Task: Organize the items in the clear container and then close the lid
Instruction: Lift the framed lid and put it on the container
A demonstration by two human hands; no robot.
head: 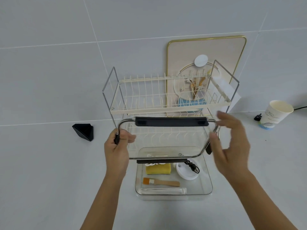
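A clear container (208,185) stands on the counter in front of me. Inside lie a yellow sponge (158,169), a small wooden brush (162,182) with orange bristles, a white round piece (186,173) with a black cable (192,166) on it, and a clear tube (163,191) along the near wall. Above the container's far half I hold the clear lid (166,140), which has black latches. My left hand (118,146) grips its left edge. My right hand (230,143) is at its right edge, thumb on the rim, fingers spread and blurred.
A cream two-tier dish rack (167,95) stands just behind the container. A gold-edged board (207,52) leans on the tiled wall behind it. A paper cup (275,114) is at the right, a black triangular object (83,131) at the left.
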